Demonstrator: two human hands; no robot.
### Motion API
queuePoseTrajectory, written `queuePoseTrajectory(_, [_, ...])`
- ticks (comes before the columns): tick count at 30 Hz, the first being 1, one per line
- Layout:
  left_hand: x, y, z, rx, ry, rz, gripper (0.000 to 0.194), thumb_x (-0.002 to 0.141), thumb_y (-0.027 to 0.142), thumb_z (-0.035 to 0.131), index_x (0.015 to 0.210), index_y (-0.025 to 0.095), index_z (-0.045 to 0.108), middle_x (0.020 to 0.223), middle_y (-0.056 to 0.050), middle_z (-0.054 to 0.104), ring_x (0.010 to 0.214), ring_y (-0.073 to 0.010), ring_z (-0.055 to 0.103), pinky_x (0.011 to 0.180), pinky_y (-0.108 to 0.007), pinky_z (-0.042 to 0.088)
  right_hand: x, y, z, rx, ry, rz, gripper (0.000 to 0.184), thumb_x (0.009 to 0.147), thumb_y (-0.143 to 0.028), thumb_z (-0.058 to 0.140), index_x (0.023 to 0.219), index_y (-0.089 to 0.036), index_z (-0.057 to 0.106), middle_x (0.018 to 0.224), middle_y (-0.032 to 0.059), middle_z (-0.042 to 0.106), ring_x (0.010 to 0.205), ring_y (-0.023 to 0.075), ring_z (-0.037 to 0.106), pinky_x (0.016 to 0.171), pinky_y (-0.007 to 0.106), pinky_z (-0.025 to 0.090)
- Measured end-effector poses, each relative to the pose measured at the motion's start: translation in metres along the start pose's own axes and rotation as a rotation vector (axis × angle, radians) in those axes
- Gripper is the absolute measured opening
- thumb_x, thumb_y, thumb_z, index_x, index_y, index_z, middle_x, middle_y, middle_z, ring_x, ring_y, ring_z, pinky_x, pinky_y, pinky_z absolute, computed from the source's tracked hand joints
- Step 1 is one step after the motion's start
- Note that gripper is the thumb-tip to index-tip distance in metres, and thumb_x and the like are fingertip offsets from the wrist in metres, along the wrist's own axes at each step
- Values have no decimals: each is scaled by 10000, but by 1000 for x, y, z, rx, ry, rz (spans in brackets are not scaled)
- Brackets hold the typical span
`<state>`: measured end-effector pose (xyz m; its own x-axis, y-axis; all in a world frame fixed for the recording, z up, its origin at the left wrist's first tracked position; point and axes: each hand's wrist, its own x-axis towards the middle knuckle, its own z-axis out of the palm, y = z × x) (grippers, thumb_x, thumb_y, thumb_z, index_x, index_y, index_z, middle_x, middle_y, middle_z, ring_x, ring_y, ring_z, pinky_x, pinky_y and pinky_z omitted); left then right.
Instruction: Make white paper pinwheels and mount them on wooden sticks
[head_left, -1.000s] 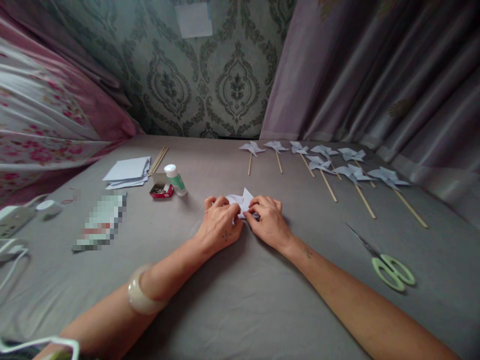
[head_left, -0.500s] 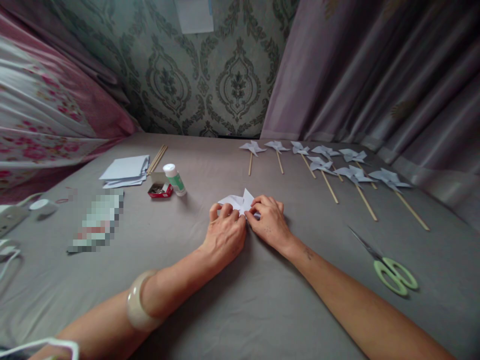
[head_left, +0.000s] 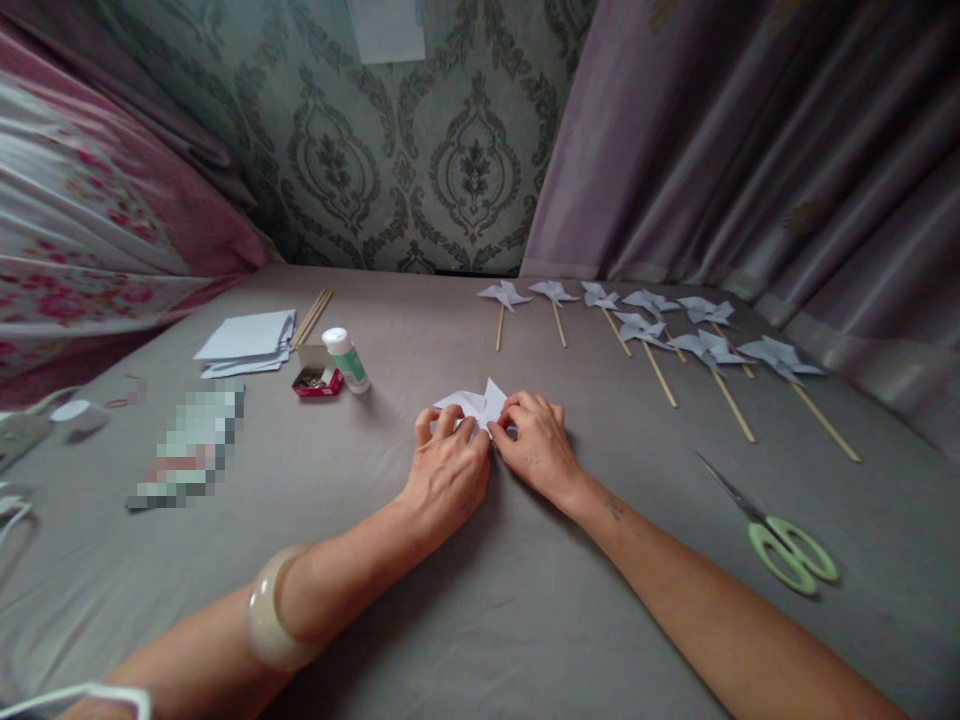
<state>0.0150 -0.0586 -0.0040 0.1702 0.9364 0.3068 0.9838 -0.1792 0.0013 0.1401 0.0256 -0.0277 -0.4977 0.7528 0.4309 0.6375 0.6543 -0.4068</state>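
A white folded paper pinwheel head lies on the grey cloth in the middle. My left hand presses on its near left part with curled fingers. My right hand pinches the paper at its centre with fingertips together. Both hands touch each other over the paper, and most of it is hidden under them. A pale bangle is on my left forearm.
Several finished paper pinwheels on wooden sticks lie at the back right. Green-handled scissors lie at the right. At the back left are white paper sheets, spare sticks, a small red box and a white bottle.
My left hand has slid back a little, uncovering more of the paper's left point. My right hand keeps its pinch in place.
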Motion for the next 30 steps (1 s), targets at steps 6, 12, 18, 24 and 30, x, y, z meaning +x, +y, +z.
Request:
queuePoseTrajectory(6, [1,1,-1,-11,-2,-6,204,856,156,428,880,204,624,915,-95,668,1025,-279,484,931,-464,252,0,-1,1,13,19,8,169,838,-223,587,669,-202,590,874,53,647,876,224,553,787,380,354])
queuePoseTrajectory(12, [2,2,-1,-26,-13,-27,200,848,140,433,874,197,623,877,-91,662,1022,-276,490,932,-451,249,1,-1,1,7,-8,42,169,842,-227,584,676,-198,594,876,58,652,890,229,559,786,383,360])
queuePoseTrajectory(18, [2,1,-1,-15,0,-11,200,858,156,439,932,191,622,914,-89,665,1018,-278,486,935,-457,245,2,-2,1,-12,-41,70,153,836,-226,588,686,-197,594,875,59,648,893,228,558,783,374,361])
queuePoseTrajectory(24, [2,2,1,18,2,-10,194,868,176,452,951,188,628,943,-87,669,1019,-281,488,927,-454,255,3,-4,-1,-32,-92,104,149,845,-247,575,712,-188,603,874,62,646,905,229,559,779,360,356])
queuePoseTrajectory(30, [2,2,1,39,-5,-15,210,882,183,443,962,170,636,940,-82,669,1015,-277,499,929,-450,255,5,-6,-3,-34,-130,132,150,848,-256,565,719,-187,600,882,60,652,914,224,554,793,343,337])
